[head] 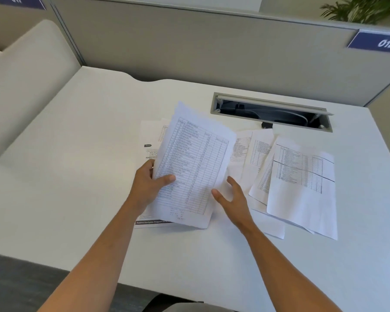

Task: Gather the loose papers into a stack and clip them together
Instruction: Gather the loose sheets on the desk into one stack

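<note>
Fingers (168, 179) of the left hand (149, 184) are closed on a small sheaf of printed sheets (191, 170), the thumb pressed on the top page and the other fingers hidden behind it. The sheaf is held tilted up off the desk (77, 176) near its middle, its lower edge just over a flyer (153, 222) with a dark printed band that lies flat beneath. The right hand (231, 197) is held open just beside the sheaf's right edge, thumb and fingers spread and gripping nothing; whether it touches the paper cannot be told.

More loose papers (302, 183) are fanned out flat toward the right edge of the desk, overlapping one another, with printed tables on them and one marked by dark ruled lines. Behind them, toward the far edge, an open cable tray (271, 113) with a grey metal flap is set into the surface, dark cables seen inside. A small black object (266, 125) is seen at the tray's near lip; what it is cannot be told. A grey fabric partition (189, 46) closes off the far side, bearing a blue tag numbered 018 (378, 42) at its right end. A plant (360, 9) is seen above it.

The desk is smooth, white and matte. Both forearms are bare and reach forward from the near edge, converging on the sheaf.
</note>
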Action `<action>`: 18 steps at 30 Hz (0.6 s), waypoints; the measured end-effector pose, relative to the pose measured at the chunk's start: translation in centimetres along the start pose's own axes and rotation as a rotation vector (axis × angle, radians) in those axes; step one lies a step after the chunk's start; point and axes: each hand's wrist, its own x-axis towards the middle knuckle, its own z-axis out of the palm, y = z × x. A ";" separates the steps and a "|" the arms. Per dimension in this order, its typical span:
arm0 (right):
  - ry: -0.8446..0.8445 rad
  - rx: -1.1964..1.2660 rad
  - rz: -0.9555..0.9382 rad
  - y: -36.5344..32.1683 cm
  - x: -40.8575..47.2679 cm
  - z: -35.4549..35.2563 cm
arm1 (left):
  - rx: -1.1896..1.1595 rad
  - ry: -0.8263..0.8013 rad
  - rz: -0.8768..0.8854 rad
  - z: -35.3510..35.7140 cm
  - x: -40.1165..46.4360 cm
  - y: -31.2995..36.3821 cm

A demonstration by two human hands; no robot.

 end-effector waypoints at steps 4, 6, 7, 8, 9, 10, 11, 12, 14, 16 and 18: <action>-0.126 0.304 0.005 -0.3 0.4 -0.9 | -0.190 -0.071 -0.014 0.2 -0.1 0.3; -0.119 0.423 0.027 -0.5 0.5 -1.1 | -0.221 -0.055 -0.043 0.6 0.3 -0.2; -0.101 0.429 0.032 -0.5 0.5 -1.2 | -0.212 -0.033 -0.061 0.7 0.6 -0.7; -0.078 0.431 0.030 -0.4 0.6 -1.3 | -0.186 0.000 -0.080 0.9 0.8 -1.2; -0.046 0.424 0.031 -0.4 0.6 -1.3 | -0.130 0.056 -0.098 1.0 1.1 -1.8; -0.008 0.425 0.039 -0.2 0.7 -1.5 | -0.039 0.138 -0.114 1.1 1.4 -2.5; 0.036 0.423 0.055 0.0 0.7 -1.7 | 0.095 0.236 -0.132 1.1 1.6 -3.2; 0.076 0.421 0.071 0.3 0.8 -2.0 | 0.264 0.328 -0.160 1.0 1.8 -3.9; 0.134 0.395 0.102 0.9 0.9 -2.6 | 0.595 0.443 -0.260 0.6 1.7 -4.9; 0.170 0.368 0.132 1.5 1.0 -3.2 | 0.742 0.454 -0.347 0.5 1.5 -5.4; 0.180 0.351 0.160 1.9 1.1 -3.5 | 0.801 0.436 -0.396 0.6 1.2 -6.0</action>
